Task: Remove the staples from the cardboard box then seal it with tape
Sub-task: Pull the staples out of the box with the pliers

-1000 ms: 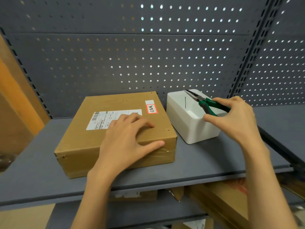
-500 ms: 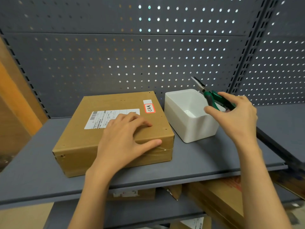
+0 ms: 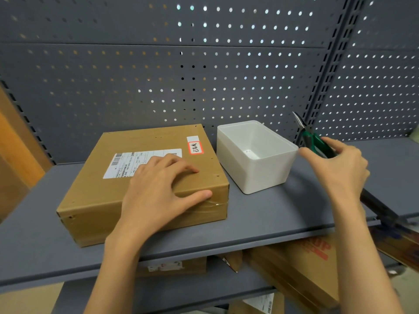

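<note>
On cardboard box: barcoded shipping label

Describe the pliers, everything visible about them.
The pliers are a needle-nose pair with long, thin, dark metal jaws tapering to a point and green handles. The right hand has them in its grip by the handles, which it partly hides. They are in the air to the right of the white plastic bin, touching nothing else, jaws pointing up and away toward the pegboard and looking closed.

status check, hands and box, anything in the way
Left hand flat on cardboard box. Right hand holding pliers beside white bin. Nothing blocking.
</note>
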Action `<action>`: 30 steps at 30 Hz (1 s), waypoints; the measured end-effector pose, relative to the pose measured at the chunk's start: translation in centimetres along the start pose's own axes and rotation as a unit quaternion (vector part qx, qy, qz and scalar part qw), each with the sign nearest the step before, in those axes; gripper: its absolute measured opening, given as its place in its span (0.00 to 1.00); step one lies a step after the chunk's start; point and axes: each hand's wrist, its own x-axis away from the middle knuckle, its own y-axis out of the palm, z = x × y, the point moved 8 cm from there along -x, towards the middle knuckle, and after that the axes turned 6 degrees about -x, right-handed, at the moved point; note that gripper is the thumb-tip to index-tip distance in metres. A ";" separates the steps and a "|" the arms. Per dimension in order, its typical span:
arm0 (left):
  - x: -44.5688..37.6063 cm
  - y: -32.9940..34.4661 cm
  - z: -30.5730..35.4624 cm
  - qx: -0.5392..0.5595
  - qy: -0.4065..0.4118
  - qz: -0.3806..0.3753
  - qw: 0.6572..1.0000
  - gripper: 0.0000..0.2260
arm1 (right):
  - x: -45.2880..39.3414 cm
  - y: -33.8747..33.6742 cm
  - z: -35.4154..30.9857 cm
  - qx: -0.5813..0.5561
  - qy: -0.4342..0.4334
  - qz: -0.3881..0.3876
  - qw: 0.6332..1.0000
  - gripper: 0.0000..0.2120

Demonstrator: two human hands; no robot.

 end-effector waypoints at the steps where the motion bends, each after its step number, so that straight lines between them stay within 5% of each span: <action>1: 0.0 0.0 0.0 0.000 0.001 0.001 1.000 0.26 | -0.1 0.1 0.4 0.008 0.006 0.000 1.000 0.25; 30: 0.1 -0.2 0.3 0.002 -0.003 0.002 1.000 0.26 | 0.0 5.0 6.9 0.271 0.003 -0.105 0.957 0.33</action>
